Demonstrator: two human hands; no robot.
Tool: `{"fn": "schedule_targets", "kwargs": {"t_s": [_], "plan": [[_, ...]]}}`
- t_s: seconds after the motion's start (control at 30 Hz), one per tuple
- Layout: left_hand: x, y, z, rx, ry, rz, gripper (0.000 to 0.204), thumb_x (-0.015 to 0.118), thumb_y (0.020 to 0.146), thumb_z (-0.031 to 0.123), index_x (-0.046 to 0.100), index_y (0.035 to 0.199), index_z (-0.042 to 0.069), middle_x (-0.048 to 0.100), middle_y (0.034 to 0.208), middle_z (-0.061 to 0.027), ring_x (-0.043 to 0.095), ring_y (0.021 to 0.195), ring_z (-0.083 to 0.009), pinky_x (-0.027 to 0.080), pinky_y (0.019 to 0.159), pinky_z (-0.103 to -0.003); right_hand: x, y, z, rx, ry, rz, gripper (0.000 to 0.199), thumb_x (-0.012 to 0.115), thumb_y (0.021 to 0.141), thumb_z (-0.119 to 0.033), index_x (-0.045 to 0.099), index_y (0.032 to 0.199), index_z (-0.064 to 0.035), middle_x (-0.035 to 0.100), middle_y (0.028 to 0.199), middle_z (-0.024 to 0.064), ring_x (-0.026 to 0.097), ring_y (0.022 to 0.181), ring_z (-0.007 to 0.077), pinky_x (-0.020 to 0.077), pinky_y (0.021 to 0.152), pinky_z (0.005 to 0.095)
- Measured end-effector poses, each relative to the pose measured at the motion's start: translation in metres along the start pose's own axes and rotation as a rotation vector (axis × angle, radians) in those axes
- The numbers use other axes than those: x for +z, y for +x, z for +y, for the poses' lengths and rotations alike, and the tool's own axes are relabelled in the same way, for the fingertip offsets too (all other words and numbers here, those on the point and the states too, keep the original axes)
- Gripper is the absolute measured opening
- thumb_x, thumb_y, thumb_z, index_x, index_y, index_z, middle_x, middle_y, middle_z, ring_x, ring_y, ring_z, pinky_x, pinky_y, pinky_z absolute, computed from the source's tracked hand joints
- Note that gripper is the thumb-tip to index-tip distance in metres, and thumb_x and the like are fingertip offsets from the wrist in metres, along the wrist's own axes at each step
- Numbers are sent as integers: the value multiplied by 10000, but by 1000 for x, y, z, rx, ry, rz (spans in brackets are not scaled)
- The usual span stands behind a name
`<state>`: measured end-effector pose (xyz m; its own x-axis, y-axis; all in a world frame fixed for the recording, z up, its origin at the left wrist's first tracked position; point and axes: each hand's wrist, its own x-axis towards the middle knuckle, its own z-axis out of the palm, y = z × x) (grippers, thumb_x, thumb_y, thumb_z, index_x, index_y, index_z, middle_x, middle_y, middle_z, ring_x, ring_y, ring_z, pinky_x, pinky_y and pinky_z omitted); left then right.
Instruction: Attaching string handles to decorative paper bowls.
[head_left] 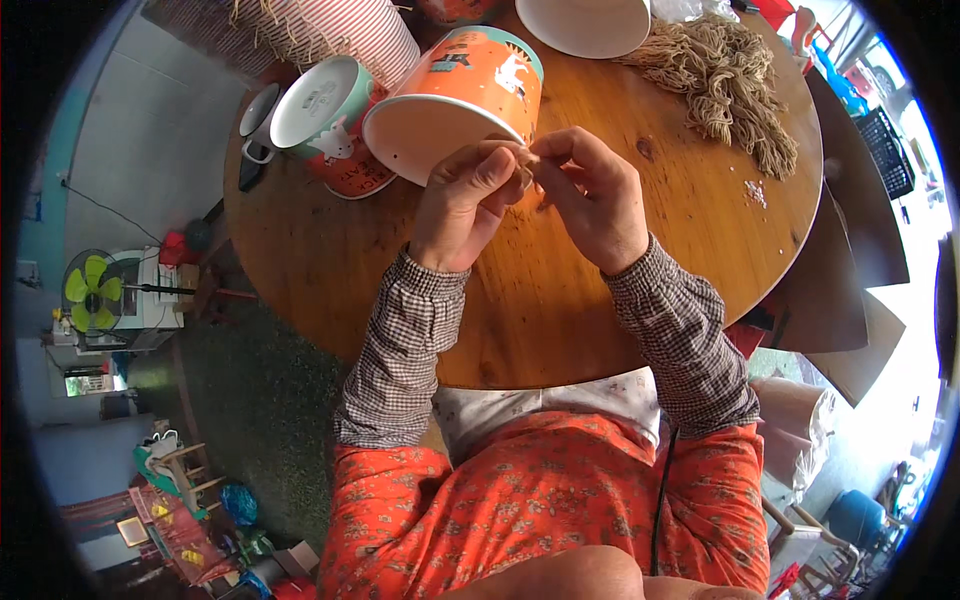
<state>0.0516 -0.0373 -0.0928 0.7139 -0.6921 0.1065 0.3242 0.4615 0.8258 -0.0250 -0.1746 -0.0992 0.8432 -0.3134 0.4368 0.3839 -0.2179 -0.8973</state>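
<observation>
My left hand [465, 200] and my right hand [595, 195] meet at the near right rim of an orange paper bucket [480, 80]. Their thumbs and forefingers pinch what looks like a tan cord [529, 158], mostly hidden by my fingers. The bucket lies tipped on its side, its white inside facing me, with a small dark hole near the rim. Left of it, a second bucket [340, 145] in green and red leans at a tilt, white mouth up. A heap of tan cords [725, 85] lies on the far right of the table.
The round wooden table [560, 320] curves in front of me. Stacked striped buckets [350, 30] stand far left, beside a white mug [260, 130]. A white bowl-like container [585, 25] sits at the back. Small pale bits [755, 193] lie right. Cardboard sheets [815, 280] flank the table.
</observation>
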Motion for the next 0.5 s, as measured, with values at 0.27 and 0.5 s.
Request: {"fn": "schedule_targets", "kwargs": {"t_s": [0.27,0.5], "plan": [[-2,0,-1,68,-47,-5,175,671,893,175,684,966,17,656,861,-24,533,757,-93,435,692,-226,-6,4,-11,-173,26,51,141,664,859,-55,645,995,-22,655,933,67,647,774,135,524,657,260],[1,-2,-2,91,94,16,147,672,888,123,671,987,14,661,878,-26,566,772,-88,469,726,-226,-7,6,-6,-268,-189,87,124,706,824,-55,686,946,-37,668,880,50,643,757,130,517,634,250]]}}
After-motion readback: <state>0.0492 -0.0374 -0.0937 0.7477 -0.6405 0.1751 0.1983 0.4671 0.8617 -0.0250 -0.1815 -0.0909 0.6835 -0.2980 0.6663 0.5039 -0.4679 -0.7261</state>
